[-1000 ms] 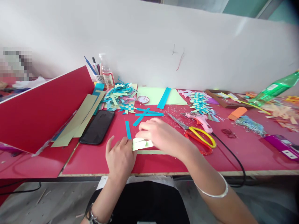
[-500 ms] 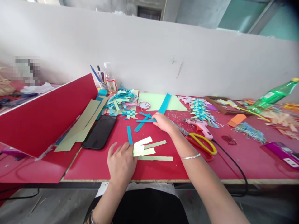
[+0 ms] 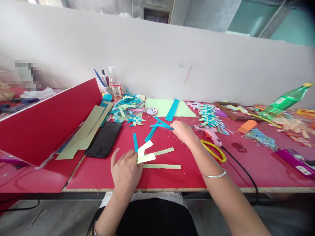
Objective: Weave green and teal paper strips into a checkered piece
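Your right hand (image 3: 183,132): fingertips pinching the right end of a blue strip (image 3: 165,125); nearer to it than your left. Strip: beyond the pale bundle, long axis running leftward and away from the pinch, among other crossed blue pieces. Your left hand (image 3: 126,168): palm down, fingers clasping the left ends of pale green strips (image 3: 147,158), which fan rightward. Materials: flat, narrow, straight-cut, apparently paper; the blue matte, the pale ones bent and creased. Also: one straight blue piece (image 3: 135,141) beside the left fingers; smooth red tabletop (image 3: 169,181); yellow loop handle (image 3: 218,154), partly hidden by your right forearm.
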### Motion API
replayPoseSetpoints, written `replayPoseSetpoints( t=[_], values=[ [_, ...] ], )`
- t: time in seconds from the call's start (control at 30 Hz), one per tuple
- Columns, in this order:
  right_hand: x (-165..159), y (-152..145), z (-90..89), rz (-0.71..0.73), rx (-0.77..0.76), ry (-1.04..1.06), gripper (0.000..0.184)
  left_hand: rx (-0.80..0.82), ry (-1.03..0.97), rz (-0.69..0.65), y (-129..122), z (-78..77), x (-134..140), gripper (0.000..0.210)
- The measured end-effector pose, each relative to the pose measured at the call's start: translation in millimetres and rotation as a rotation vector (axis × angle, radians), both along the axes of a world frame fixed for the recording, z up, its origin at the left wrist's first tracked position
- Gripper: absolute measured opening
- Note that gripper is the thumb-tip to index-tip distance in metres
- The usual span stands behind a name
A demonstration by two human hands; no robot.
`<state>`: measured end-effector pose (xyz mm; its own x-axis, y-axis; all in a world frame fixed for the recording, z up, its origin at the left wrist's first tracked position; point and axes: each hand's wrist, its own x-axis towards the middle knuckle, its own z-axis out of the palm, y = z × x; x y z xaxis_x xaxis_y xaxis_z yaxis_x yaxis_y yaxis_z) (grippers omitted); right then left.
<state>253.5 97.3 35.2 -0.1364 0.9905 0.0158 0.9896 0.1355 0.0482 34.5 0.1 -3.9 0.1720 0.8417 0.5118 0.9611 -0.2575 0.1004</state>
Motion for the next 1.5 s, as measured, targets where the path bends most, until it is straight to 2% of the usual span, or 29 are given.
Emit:
replayPoseSetpoints(
  t=[0.1,0.23,0.33,0.47,0.63,0.9,0.97,1.1,1.23,1.33,1.5],
  values=[
    [-2.4,-14.6,6.7,0.026,0.132,0.113,0.016,0.017,0.001,0.018,-0.1,0.3,0.5,0.023],
    [-19.2,-51.1,7.1,0.161,0.37,0.506,0.011,0.043,-0.007,0.016,0.0,1.1,1.0,0.024],
    [-39.0,-83.6,-6.8,0.252,0.397,0.694,0.011,0.036,-0.021,0.019,0.1,1.7,1.1,0.028],
    [-62.1,-115.4,-34.4,0.285,0.375,0.863,0.018,0.026,-0.023,0.022,0.5,1.7,0.7,0.033],
    [-77.4,-126.9,-51.6,0.299,0.291,0.786,0.026,0.018,0.012,0.048,1.8,1.9,-0.9,0.037],
    [-84.5,-127.5,-51.9,0.418,0.314,0.722,0.023,0.003,0.023,0.062,0.9,4.7,-0.3,0.041],
    [-85.3,-129.2,-50.2,0.442,0.263,0.699,0.023,-0.054,0.001,0.015,-0.7,8.5,-2.3,0.038],
    [-84.0,-132.0,-48.4,0.453,0.169,0.669,0.021,-0.237,-0.025,-0.191,-2.3,16.0,-17.0,0.026],
    [-81.7,-134.8,-50.4,0.407,0.163,0.705,0.022,-0.356,-0.05,-0.348,1.8,12.5,-34.5,0.02],
    [-82.1,-136.6,-50.6,0.388,0.157,0.717,0.022,-0.343,-0.059,-0.38,4.8,4.8,-37.5,0.02],
    [-84.0,-137.8,-48.3,0.377,0.167,0.722,0.02,-0.233,-0.08,-0.341,6.5,-6.3,-30.4,0.015]
  ],
)
